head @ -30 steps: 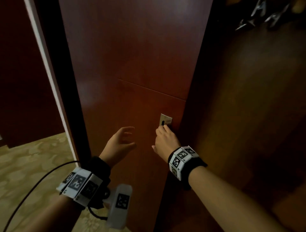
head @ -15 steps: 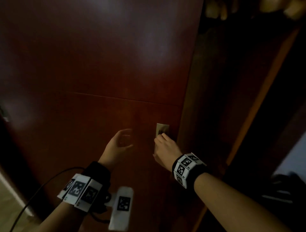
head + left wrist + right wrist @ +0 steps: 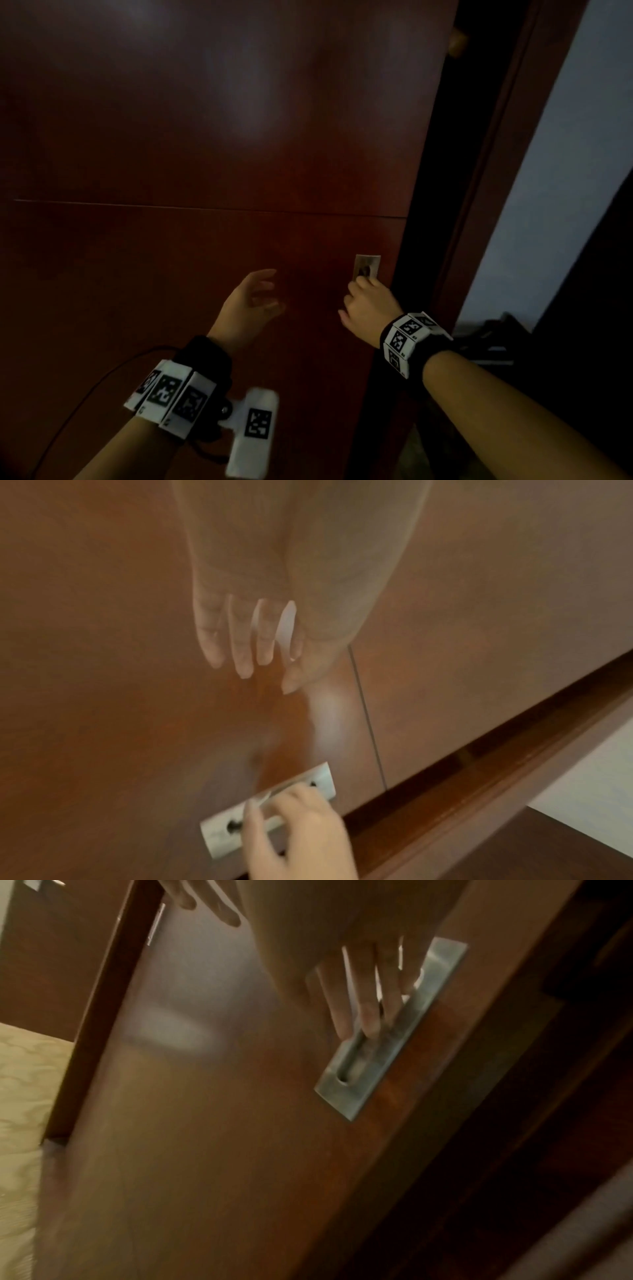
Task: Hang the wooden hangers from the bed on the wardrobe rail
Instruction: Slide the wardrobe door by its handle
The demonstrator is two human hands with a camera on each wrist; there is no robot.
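No wooden hanger, bed or rail shows plainly. A dark red-brown sliding wardrobe door [image 3: 239,137] fills the head view. Its recessed metal handle [image 3: 368,265] sits near the door's right edge. My right hand [image 3: 359,281] has its fingertips hooked into that handle's slot [image 3: 377,1069], seen close in the right wrist view with the hand [image 3: 369,1010] above it. My left hand [image 3: 263,291] hovers just in front of the door panel, left of the handle, with fingers [image 3: 246,653] spread and relaxed, holding nothing. A small pale shape [image 3: 457,42] shows high in the gap; I cannot tell what it is.
A narrow dark gap [image 3: 431,205] separates the door's right edge from the wooden frame [image 3: 496,171]. Beyond the frame is a pale wall [image 3: 565,171], with dark items [image 3: 489,339] low beside it. Patterned beige carpet [image 3: 20,1083] lies left of the door.
The door has slid right under my right hand, and the open wardrobe interior has shrunk to a thin dark gap. The left hand has stayed hovering and empty.
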